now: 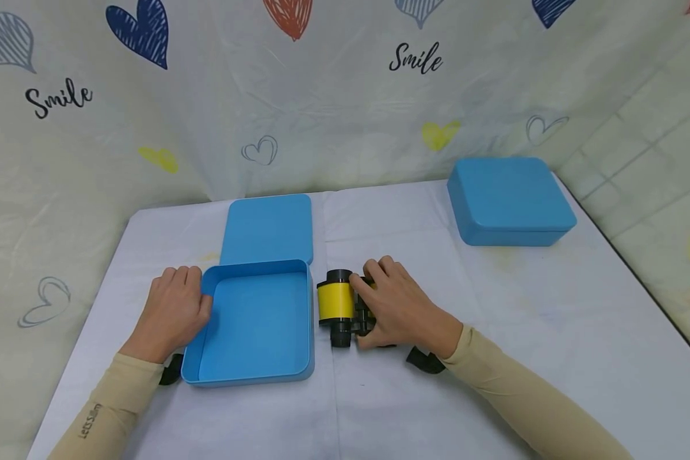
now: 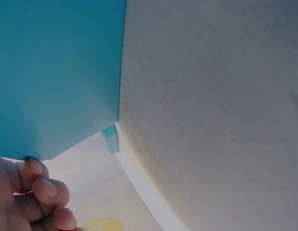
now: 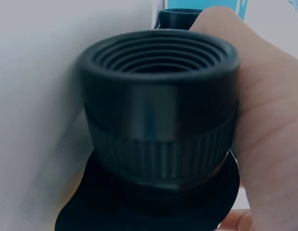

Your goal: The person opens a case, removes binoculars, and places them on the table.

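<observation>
A black-and-yellow pair of binoculars (image 1: pixel 336 300) lies on the white cloth, right of an open blue box (image 1: pixel 253 332). My right hand (image 1: pixel 399 306) grips its right half from above, covering much of it. In the right wrist view one black eyepiece (image 3: pixel 161 110) fills the middle, with part of the hand (image 3: pixel 271 110) along its right. My left hand (image 1: pixel 175 313) holds the box's left wall, thumb over the rim. The left wrist view shows curled fingers (image 2: pixel 50 192) at the edge of the blue box (image 2: pixel 57 77). Inside, the box holds nothing.
The box's blue lid (image 1: pixel 269 230) lies behind it, tilted back. A second blue box (image 1: pixel 514 198), closed, stands at the back right. A patterned curtain (image 1: pixel 345 96) hangs behind the table. Black wrist straps (image 1: pixel 425 361) show under the sleeves.
</observation>
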Action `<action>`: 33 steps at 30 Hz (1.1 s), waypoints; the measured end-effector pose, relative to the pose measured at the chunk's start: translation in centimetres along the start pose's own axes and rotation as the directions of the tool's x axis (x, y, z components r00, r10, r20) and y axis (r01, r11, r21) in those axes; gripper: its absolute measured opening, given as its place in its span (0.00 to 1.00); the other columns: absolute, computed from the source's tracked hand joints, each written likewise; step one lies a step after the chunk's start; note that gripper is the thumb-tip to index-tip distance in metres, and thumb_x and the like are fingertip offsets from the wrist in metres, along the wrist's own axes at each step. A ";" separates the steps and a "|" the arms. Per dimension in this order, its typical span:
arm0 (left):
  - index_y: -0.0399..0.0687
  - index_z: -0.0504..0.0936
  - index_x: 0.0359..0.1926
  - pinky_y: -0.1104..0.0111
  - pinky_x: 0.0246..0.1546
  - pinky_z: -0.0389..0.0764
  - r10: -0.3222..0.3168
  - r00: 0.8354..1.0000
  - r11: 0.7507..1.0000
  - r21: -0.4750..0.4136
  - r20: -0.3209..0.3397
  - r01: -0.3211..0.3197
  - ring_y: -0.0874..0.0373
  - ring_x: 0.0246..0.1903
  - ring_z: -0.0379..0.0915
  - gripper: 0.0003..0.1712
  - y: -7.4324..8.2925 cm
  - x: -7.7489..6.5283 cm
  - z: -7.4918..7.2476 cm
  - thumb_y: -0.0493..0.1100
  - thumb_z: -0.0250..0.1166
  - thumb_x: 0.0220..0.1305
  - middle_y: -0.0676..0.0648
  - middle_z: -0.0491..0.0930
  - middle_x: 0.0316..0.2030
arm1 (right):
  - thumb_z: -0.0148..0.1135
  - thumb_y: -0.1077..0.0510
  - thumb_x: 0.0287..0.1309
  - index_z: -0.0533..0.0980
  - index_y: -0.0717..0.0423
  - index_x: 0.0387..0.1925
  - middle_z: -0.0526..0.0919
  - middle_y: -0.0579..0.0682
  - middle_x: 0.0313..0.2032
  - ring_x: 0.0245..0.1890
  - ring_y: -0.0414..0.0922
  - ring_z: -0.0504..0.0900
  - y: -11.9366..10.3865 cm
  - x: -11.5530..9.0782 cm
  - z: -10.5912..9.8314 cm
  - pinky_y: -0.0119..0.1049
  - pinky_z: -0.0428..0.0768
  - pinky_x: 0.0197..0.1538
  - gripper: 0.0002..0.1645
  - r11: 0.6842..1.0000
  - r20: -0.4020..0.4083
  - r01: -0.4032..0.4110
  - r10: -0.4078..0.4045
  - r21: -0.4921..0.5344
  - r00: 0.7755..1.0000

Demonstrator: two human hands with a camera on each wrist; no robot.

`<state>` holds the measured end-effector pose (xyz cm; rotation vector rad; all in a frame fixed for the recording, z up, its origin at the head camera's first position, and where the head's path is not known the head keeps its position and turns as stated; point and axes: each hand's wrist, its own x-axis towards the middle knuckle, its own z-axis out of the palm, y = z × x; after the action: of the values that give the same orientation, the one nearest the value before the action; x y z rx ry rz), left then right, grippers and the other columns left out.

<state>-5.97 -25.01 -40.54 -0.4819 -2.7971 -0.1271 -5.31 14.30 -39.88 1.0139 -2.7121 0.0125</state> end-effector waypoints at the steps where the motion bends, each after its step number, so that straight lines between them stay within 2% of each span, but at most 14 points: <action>1: 0.35 0.70 0.32 0.63 0.30 0.58 0.001 1.000 1.000 0.001 0.000 -0.001 0.51 0.26 0.61 0.07 0.0 0.0 0.0 0.35 0.60 0.60 0.44 0.65 0.21 | 0.74 0.23 0.28 0.74 0.50 0.54 0.71 0.53 0.42 0.40 0.49 0.64 0.0 0.0 0.0 0.38 0.63 0.39 0.54 1.000 0.001 0.001 -0.001 0.002 1.000; 10: 0.35 0.70 0.32 0.63 0.29 0.58 0.004 1.000 1.000 -0.001 -0.002 -0.004 0.51 0.26 0.61 0.07 0.1 0.0 -0.1 0.35 0.60 0.60 0.44 0.65 0.21 | 0.73 0.23 0.29 0.73 0.49 0.55 0.71 0.52 0.42 0.40 0.48 0.63 0.1 0.2 0.1 0.37 0.62 0.39 0.53 1.000 0.022 0.004 -0.004 0.009 1.000; 18: 0.37 0.69 0.30 0.65 0.28 0.56 0.025 0.999 1.000 0.009 -0.031 -0.025 0.52 0.24 0.58 0.08 -0.1 0.1 0.1 0.35 0.60 0.58 0.45 0.63 0.20 | 0.72 0.20 0.30 0.72 0.49 0.53 0.69 0.52 0.41 0.39 0.48 0.63 0.4 0.5 0.1 0.37 0.61 0.38 0.54 1.000 0.063 0.017 -0.018 0.012 0.998; 27: 0.36 0.69 0.31 0.64 0.28 0.57 0.006 1.000 1.000 0.001 -0.007 -0.006 0.52 0.25 0.59 0.07 0.0 0.0 0.1 0.35 0.60 0.59 0.45 0.64 0.21 | 0.71 0.20 0.33 0.71 0.48 0.54 0.69 0.52 0.42 0.40 0.48 0.63 0.6 1.0 -0.2 0.38 0.63 0.40 0.53 0.999 0.155 0.020 -0.024 0.025 0.988; 33: 0.36 0.69 0.31 0.64 0.29 0.57 -0.001 1.000 1.000 -0.005 0.002 0.001 0.52 0.25 0.59 0.07 0.0 0.1 0.0 0.35 0.59 0.60 0.45 0.64 0.21 | 0.71 0.19 0.34 0.71 0.49 0.55 0.70 0.52 0.43 0.41 0.49 0.63 0.6 1.1 -0.3 0.39 0.63 0.41 0.54 0.999 0.186 0.028 -0.032 0.028 0.982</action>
<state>-6.04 -24.93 -40.54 -0.4815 -2.7997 -0.1337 -6.46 14.10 -39.25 1.1152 -2.8704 -0.0572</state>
